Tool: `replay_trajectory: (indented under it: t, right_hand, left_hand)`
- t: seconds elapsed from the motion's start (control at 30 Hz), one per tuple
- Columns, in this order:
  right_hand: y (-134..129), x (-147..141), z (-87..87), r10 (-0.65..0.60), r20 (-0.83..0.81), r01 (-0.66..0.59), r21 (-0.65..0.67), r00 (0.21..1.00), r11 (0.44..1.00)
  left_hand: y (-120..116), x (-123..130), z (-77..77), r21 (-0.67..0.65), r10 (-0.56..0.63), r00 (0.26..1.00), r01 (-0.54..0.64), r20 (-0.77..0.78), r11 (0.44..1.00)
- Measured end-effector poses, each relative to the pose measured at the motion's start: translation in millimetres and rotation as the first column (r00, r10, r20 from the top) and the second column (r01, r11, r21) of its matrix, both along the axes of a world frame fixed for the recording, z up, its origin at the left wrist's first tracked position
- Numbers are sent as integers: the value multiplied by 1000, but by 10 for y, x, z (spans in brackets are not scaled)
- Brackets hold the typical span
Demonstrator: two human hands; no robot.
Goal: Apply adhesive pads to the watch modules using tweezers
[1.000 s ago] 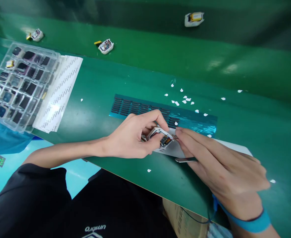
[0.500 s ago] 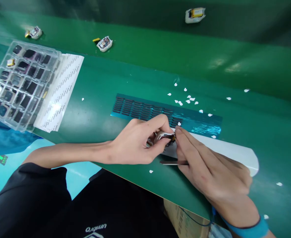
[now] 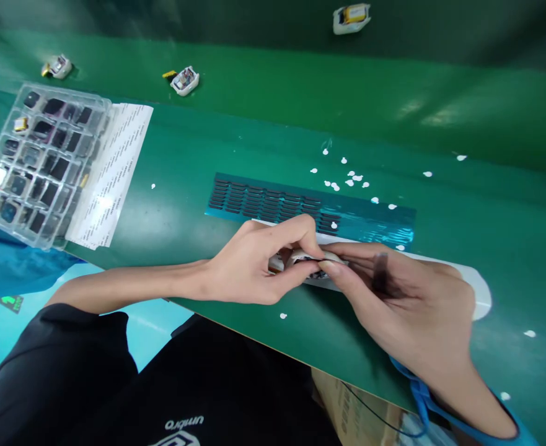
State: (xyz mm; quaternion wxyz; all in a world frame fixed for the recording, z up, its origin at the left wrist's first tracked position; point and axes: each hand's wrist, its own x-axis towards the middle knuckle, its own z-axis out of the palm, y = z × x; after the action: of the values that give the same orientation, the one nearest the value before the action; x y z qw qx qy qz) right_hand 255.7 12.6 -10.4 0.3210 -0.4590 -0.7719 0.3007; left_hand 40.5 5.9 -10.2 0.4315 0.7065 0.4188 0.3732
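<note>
A small white device housing [image 3: 299, 255] with electronics inside is pinched between thumb and forefinger of my left hand [image 3: 258, 263]. My right hand [image 3: 407, 303] grips the same housing from the right, its thumb against the near edge and its fingers behind. Across the right palm lies a slim dark tool [image 3: 380, 272], blurred, its kind unclear. Both hands hide much of the housing. Under them is a long white strip [image 3: 475, 282], and just behind lies a blue film sheet [image 3: 370, 220] with rows of dark narrow pieces.
White round tabbed stickers [image 3: 351, 182] are scattered over the green table. At left stands a clear compartment tray [image 3: 103, 105] of small parts beside printed white sheets [image 3: 126, 155]. Open white housings [image 3: 185, 81] with yellow batteries lie farther back. A blue wrist strap [image 3: 468, 421] with a cord circles my right wrist.
My right hand has turned palm-up, bringing its thumb to the front of the housing. The slim tool has swung from pointing left to lying in the palm. My left hand keeps its pinch.
</note>
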Motion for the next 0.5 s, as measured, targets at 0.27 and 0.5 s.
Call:
replay_trajectory:
  t: [0.27, 0.5]
  right_hand:
    - [8, -61, 66, -117, -139, 88, -197, 983, 976]
    - [119, 14, 200, -300, -351, 87, -511, 887, 855]
  left_hand:
    - [33, -39, -52, 126, -30, 999, 33, -25, 991]
    - [78, -15, 102, -244, -40, 973, 97, 227, 965]
